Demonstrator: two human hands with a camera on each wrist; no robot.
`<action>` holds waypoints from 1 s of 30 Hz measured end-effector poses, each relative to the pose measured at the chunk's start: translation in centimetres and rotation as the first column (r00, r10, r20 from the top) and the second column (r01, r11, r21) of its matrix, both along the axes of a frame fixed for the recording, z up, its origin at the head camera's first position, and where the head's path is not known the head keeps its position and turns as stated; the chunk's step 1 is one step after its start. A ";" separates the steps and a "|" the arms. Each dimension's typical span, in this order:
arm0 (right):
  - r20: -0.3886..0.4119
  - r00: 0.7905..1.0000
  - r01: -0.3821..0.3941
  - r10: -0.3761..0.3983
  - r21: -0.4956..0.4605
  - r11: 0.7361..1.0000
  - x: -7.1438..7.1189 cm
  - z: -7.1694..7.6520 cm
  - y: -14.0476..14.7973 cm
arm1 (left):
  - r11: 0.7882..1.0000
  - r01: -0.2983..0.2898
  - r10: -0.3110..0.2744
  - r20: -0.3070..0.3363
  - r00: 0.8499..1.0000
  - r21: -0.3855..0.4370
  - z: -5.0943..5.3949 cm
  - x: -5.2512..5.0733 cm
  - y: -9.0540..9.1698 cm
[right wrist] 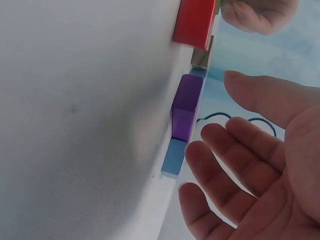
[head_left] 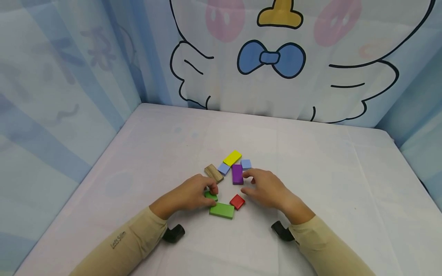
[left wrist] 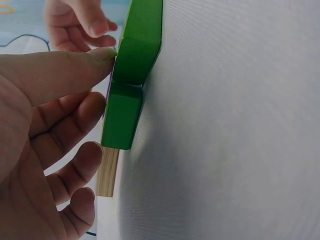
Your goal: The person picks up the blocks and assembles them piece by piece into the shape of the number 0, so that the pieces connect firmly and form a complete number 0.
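Observation:
My left hand (head_left: 197, 191) rests over a small green block (head_left: 211, 196) and a longer green block (head_left: 222, 210). In the left wrist view its thumb tip touches the longer block's edge, and the bent forefinger lies by the small block (left wrist: 121, 117); neither block is plainly pinched. My right hand (head_left: 267, 188) is beside a purple block (head_left: 237, 174), its fingers loosely bent with nothing held. Its fingertips are close to the purple block (right wrist: 187, 107) and a light blue block (right wrist: 174, 156); contact is unclear. A red block (head_left: 237, 201) lies between the hands, at the longer green block's corner.
Behind the hands lie a brown wood-grained block (head_left: 214, 173), a yellow block (head_left: 232, 158) and two light blue blocks (head_left: 223, 169), completing a rough ring. A pale cloth covers the table (head_left: 310, 161). A printed curtain (head_left: 269, 92) hangs behind it.

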State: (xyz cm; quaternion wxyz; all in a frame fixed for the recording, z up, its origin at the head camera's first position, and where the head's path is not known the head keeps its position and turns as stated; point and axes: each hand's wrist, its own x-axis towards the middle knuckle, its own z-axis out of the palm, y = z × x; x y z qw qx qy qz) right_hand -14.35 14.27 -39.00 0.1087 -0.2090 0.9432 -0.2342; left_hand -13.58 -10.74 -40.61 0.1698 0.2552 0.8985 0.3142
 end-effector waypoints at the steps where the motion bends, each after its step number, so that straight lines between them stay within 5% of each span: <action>1: 0.000 1.000 0.000 0.000 0.002 1.000 -0.2 0.0 0.0 | 1.000 -0.001 0.001 0.001 1.000 0.000 0.0 0.0 0.0; 30: 0.062 0.998 0.028 -0.028 0.000 1.000 -3.1 -0.5 -0.4 | 1.000 0.002 -0.002 -0.008 1.000 -0.016 0.1 0.1 0.0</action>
